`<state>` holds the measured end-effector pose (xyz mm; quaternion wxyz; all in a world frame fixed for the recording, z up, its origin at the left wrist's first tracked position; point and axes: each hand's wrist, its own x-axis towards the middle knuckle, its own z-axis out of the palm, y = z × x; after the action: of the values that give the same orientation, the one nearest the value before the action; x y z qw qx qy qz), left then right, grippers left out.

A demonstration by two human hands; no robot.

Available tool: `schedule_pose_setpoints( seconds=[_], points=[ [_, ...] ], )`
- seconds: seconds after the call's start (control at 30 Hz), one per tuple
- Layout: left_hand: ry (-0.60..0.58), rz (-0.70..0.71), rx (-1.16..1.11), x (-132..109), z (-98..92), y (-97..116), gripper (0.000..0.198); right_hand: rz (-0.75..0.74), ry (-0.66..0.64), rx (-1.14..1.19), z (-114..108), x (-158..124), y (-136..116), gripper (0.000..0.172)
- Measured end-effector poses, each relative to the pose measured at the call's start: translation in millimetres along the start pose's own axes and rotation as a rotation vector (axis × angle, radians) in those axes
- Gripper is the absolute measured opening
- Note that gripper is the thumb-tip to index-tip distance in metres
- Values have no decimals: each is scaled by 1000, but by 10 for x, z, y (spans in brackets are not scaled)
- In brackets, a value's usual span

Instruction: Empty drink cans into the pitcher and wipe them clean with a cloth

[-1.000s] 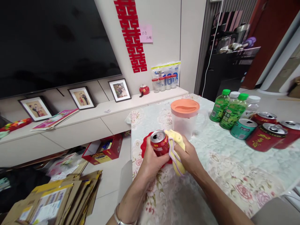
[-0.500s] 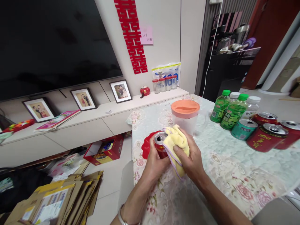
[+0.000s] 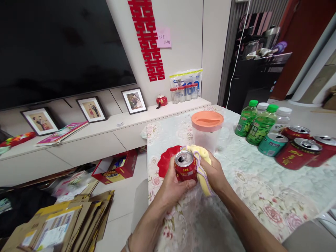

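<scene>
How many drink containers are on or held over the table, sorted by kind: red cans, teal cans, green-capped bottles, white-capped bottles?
Red cans: 4, one in the left hand at, three at the right
Teal cans: 1
Green-capped bottles: 2
White-capped bottles: 2
Total: 9

home living room: television [image 3: 60,45], framed photos [image 3: 90,109], floral tablecloth [image 3: 262,196].
</scene>
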<state>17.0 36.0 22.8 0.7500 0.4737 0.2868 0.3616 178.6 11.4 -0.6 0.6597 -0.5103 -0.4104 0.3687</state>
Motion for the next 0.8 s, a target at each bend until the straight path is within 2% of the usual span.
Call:
schedule_pose_setpoints(
  seconds=[0.3,0.4,0.5,0.63,0.8],
  points=[
    [104,149,-27,140,1,57,84,-48,4,-152,35,-22,-7,45],
    [118,135,-15,177,-6,63,81,-62,20,-151,33,-35,10,48],
    [124,135,26,186,-20,80,87,-74,46,-116,41,-60,8,56],
    [96,146,45,152,-15,78,92,-118,76,-59,63,-120,-56,64],
    [20,128,28,83,57,24,90,-258,120,-55,68,-172,-114,66]
  ],
)
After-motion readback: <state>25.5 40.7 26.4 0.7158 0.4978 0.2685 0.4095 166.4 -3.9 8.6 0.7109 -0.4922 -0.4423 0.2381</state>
